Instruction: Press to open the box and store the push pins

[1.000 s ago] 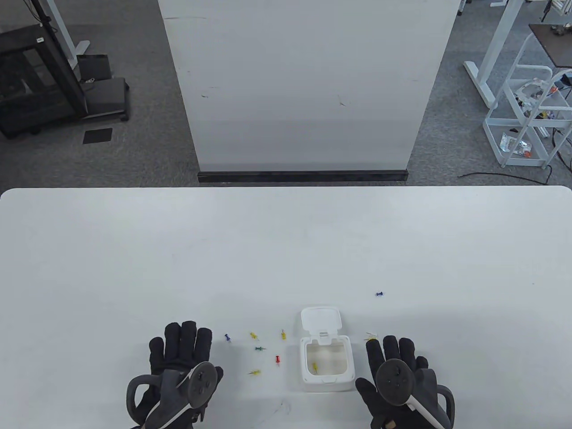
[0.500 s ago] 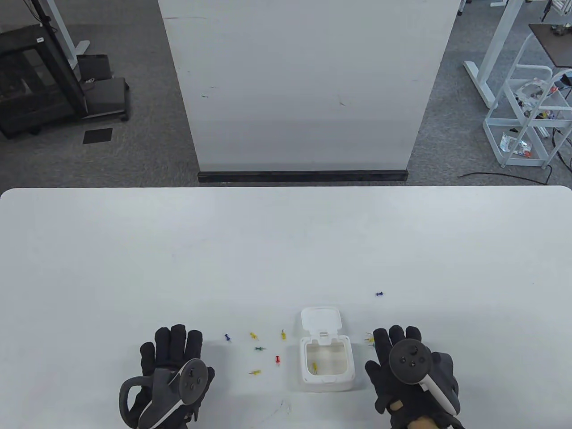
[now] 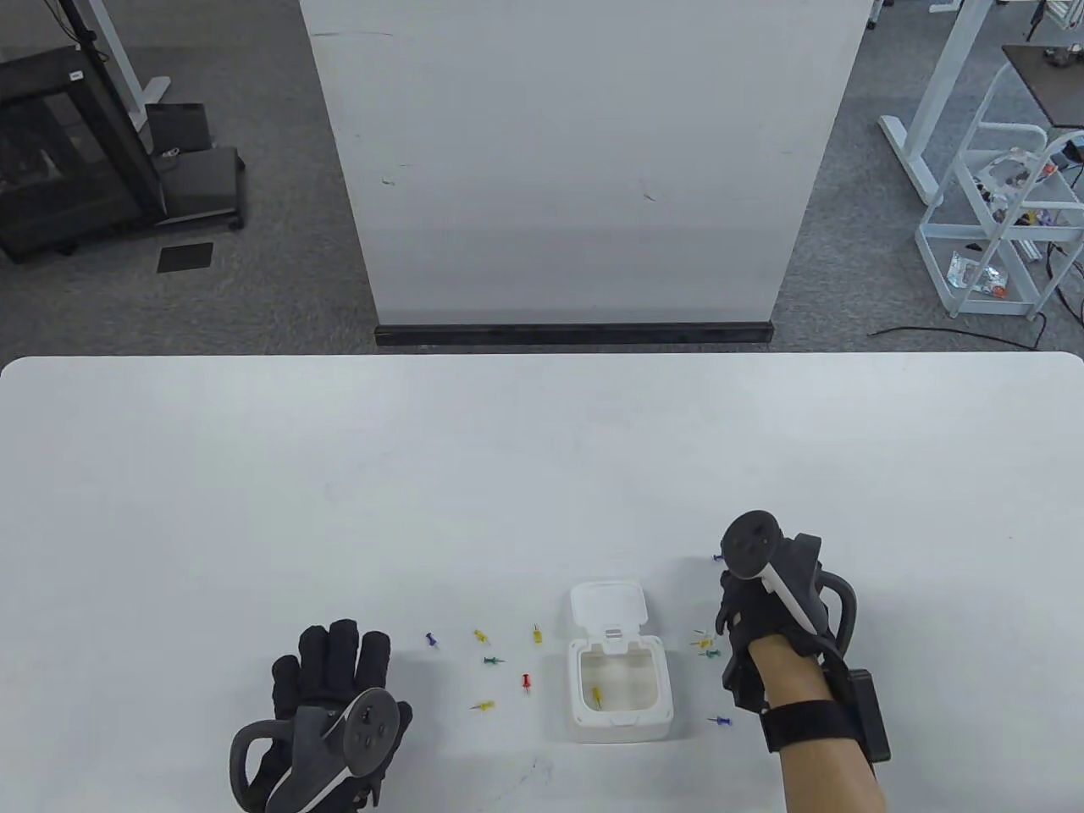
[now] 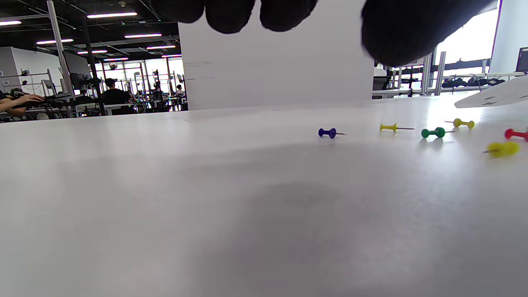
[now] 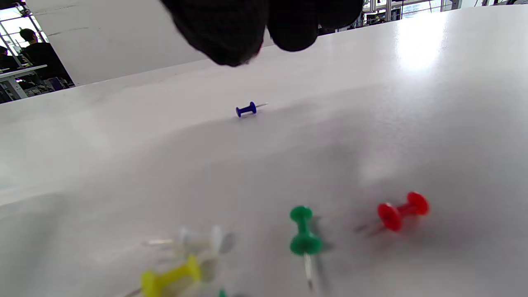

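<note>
The white box (image 3: 622, 688) stands open near the table's front edge, its lid (image 3: 608, 605) tipped back, with one yellow pin (image 3: 597, 696) inside. Several coloured pins lie left of it, among them a blue one (image 3: 432, 639) and a red one (image 3: 526, 682). Others lie right of it, around a green one (image 3: 710, 654). My left hand (image 3: 334, 673) rests flat and empty left of the pins. My right hand (image 3: 733, 603) hovers right of the box, fingers (image 5: 231, 29) hanging above a lone blue pin (image 5: 246, 109), holding nothing that shows.
The left wrist view shows the left pins in a row, with a blue one (image 4: 328, 133) nearest and the box lid (image 4: 491, 97) beyond them. A blue pin (image 3: 721, 721) lies near my right forearm. A white panel (image 3: 576, 161) stands behind the table's far edge.
My right hand has lifted off the table near the front edge and moved away from me toward the far blue pin, uncovering pins right of the box. My left hand has barely moved.
</note>
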Available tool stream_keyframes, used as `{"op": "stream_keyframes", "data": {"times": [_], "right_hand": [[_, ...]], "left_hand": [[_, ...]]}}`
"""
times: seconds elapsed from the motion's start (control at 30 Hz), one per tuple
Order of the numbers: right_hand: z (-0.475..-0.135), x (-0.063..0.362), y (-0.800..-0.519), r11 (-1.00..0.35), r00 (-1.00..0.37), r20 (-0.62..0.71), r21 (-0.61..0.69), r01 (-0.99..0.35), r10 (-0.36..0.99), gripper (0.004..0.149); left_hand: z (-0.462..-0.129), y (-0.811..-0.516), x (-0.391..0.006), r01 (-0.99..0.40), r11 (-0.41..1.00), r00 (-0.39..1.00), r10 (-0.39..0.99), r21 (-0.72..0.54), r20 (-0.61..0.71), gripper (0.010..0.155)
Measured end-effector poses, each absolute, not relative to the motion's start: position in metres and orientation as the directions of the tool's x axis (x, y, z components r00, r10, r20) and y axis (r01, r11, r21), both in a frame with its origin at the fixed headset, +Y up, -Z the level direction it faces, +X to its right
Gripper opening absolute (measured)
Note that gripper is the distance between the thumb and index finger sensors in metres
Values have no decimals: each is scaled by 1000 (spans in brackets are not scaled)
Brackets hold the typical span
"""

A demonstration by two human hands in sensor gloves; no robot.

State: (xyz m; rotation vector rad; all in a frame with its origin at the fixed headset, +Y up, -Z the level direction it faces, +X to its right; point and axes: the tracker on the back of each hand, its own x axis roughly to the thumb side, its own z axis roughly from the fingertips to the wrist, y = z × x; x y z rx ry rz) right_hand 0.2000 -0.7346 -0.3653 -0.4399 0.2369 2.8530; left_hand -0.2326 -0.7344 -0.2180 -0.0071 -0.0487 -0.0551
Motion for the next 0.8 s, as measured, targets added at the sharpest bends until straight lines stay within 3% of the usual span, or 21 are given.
{"op": "stream_keyframes", "data": {"times": [0.3,0.53,0.8], "right_hand": [[-401,202,-763,-946,-921,-356,214,-243,157,55],[-408,191,-767,-972,-954,-297,214,-102,35,44],[-412,181,-768,-966,-964,-252,258,21,-88,41]], "left_hand": [[-219,-735,-236,25,1000,999,-24,-17,42,79],[-221,-736,-236,17,1000,999,-16,-26,46,79],[-221,-735,-235,10,999,999,-8,-41,50,79]]}}
